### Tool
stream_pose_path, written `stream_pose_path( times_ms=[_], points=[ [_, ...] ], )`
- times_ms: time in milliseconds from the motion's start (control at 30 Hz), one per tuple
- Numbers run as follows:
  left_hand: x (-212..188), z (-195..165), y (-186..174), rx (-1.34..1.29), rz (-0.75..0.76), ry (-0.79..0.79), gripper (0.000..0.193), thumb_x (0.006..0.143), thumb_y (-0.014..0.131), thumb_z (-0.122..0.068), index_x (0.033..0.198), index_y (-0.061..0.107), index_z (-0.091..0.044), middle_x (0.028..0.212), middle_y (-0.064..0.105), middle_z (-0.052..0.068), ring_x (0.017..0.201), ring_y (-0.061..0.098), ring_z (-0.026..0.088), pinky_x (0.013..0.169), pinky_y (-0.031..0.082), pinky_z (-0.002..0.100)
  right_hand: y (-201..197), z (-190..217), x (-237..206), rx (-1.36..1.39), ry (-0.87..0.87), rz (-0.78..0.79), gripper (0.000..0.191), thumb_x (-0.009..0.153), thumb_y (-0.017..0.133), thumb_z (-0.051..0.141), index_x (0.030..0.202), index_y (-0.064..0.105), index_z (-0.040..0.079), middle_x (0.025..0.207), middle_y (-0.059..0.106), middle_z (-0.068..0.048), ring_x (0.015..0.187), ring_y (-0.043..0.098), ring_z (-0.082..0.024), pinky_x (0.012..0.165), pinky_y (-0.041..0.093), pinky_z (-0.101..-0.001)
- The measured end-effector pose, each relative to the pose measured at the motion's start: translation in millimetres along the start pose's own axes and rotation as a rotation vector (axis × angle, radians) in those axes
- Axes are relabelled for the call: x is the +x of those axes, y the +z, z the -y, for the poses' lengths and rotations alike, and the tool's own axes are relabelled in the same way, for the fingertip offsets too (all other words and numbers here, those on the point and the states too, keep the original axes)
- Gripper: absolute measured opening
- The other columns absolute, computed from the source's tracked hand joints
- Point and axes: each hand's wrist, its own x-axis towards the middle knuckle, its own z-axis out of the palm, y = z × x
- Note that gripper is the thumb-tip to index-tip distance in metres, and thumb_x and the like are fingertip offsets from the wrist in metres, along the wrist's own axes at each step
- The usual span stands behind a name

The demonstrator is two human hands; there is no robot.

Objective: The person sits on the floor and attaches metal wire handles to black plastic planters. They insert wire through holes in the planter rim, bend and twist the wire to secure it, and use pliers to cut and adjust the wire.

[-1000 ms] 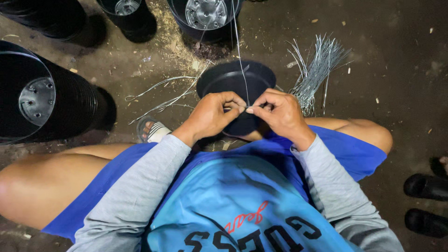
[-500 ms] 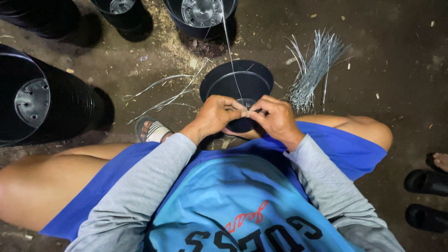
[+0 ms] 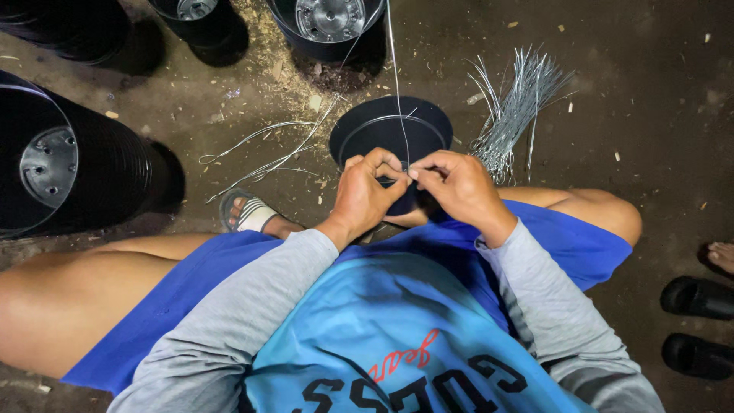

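Both hands are pinching one thin wire (image 3: 397,92) at the centre of the frame: the left hand (image 3: 365,193) and the right hand (image 3: 456,187) are closing their fingertips on it, just over the black plastic pot (image 3: 391,131). Light, springy and slippery, this wire is probably needing a firm pinch near its bend. At right, a bundle of wires (image 3: 511,115) is lying on the dirt floor (image 3: 650,115).

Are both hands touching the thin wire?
Touching. The head view shows the left hand and right hand pinching the thin wire together, fingertips meeting just above the black pot.
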Motion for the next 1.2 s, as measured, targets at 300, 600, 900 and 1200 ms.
stream_pose_path(
  times_ms=[300, 600, 900, 1200],
  points=[
    [9, -7, -6, -0.241, 0.118, -0.047, 0.032, 0.088, 0.072, -0.010, 0.119, 0.064, -0.007, 0.094, 0.079, 0.007, 0.089, 0.077, 0.014, 0.080, 0.058, 0.030, -3, 0, 2, -0.039, -0.067, -0.041, 0.012, 0.090, 0.075, 0.015, 0.094, 0.075, 0.004, 0.071, 0.071, -0.007, 0.060, 0.061, -0.011, 0.054, 0.048, -0.0285],
    [17, 4, -7, -0.196, 0.126, -0.064, 0.011, 0.098, 0.065, -0.009, 0.104, 0.071, -0.003, 0.087, 0.076, 0.006, 0.074, 0.072, 0.008, 0.069, 0.056, 0.026, 6, -1, -4, -0.043, -0.298, -0.135, 0.008, 0.092, 0.074, 0.007, 0.095, 0.073, 0.000, 0.093, 0.075, -0.012, 0.079, 0.072, -0.020, 0.070, 0.056, -0.0324],
    [18, 1, -6, -0.184, 0.051, -0.066, 0.007, 0.093, 0.069, -0.008, 0.097, 0.069, -0.002, 0.097, 0.070, 0.010, 0.060, 0.068, 0.014, 0.057, 0.052, 0.029, 19, -7, -11, 0.119, -0.213, -0.151, 0.005, 0.091, 0.075, 0.004, 0.091, 0.073, -0.001, 0.099, 0.074, -0.009, 0.084, 0.071, -0.016, 0.074, 0.056, -0.0272],
    [11, -9, -4, -0.175, 0.027, 0.021, 0.007, 0.094, 0.067, -0.008, 0.098, 0.068, -0.002, 0.103, 0.066, 0.012, 0.069, 0.072, 0.020, 0.061, 0.055, 0.030, 40, -1, -1, -0.162, 0.038, -0.317, 0.022, 0.084, 0.082, 0.018, 0.081, 0.067, 0.002, 0.070, 0.068, -0.007, 0.062, 0.064, -0.018, 0.059, 0.050, -0.0317]
  ],
)
